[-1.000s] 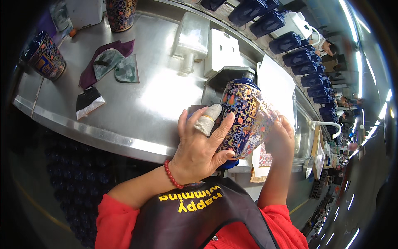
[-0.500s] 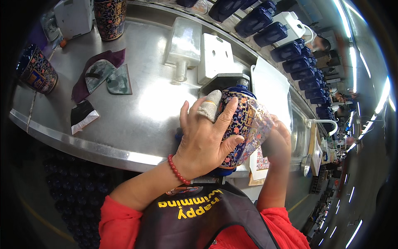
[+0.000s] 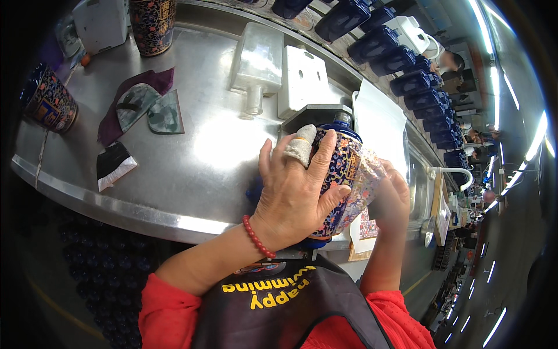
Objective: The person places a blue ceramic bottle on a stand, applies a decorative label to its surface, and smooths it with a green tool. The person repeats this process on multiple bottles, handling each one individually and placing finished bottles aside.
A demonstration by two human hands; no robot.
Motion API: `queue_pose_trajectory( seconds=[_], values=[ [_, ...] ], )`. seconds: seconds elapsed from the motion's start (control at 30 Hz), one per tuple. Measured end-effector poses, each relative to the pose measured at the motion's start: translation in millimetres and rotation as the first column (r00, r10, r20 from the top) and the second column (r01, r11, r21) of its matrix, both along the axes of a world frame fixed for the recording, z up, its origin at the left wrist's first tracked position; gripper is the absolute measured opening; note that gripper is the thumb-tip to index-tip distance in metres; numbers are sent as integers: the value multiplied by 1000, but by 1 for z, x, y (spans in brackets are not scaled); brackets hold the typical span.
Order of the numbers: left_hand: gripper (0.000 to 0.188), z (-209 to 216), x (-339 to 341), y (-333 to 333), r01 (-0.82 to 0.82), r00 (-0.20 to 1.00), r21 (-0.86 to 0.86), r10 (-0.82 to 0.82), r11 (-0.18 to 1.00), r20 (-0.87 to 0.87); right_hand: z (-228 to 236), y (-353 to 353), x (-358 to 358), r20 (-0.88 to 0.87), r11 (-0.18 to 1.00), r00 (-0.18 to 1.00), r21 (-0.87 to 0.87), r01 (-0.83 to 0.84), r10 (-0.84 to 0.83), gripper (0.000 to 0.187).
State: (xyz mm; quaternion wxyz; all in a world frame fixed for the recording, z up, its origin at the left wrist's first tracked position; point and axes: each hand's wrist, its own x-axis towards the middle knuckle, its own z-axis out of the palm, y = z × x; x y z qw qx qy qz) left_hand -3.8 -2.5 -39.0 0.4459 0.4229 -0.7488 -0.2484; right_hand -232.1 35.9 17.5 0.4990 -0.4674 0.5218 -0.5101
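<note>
A dark blue bottle (image 3: 336, 168) with a glassy neck leans in front of me, covered in a multicoloured floral pattern. My left hand (image 3: 295, 198) lies spread over its left side, thumb and index finger pressed on the pattern. A pale finger cover (image 3: 300, 148) sits on one finger of that hand. From the bottle's right side a clear patterned film (image 3: 367, 180) stands away, partly loose. My right hand (image 3: 390, 195), slightly blurred, pinches the film's outer edge. Behind the neck is a dark angular block (image 3: 311, 110), partly hidden.
A clear empty bottle (image 3: 256, 64) and a white plastic block (image 3: 302, 81) lie on the metal table (image 3: 197, 168). Cloth and scraper pieces (image 3: 139, 107) and two patterned bottles (image 3: 51, 102) are at left. Blue bottles (image 3: 372, 43) line the far side; a white sheet (image 3: 381, 122) lies right.
My left hand and the bottle have shifted slightly right. The row of blue bottles at the far side has moved along to the right. My right hand still pinches the film.
</note>
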Motion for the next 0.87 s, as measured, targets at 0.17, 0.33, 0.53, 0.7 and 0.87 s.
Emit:
queue_pose_trajectory(
  seconds=[0.17,0.33,0.53,0.7,0.87],
  values=[
    [76,1,-1,0,0,1000,-7,0,1000,2,1,-1,-1,0,999,1000,32,31,-31,28],
    [75,1,0,0,6,1000,7,-6,1000,-16,0,-1,-1,17,999,999,21,29,-30,25],
    [77,0,2,-1,17,1000,-1,-17,1000,3,-2,1,-3,42,997,996,19,75,-76,12],
    [78,0,1,-3,37,999,5,-37,999,23,-6,1,0,20,984,995,-147,102,-101,8],
    [76,-16,6,-9,135,978,23,-129,991,-165,-12,-3,-5,179,986,974,116,121,-141,36]
  ],
)
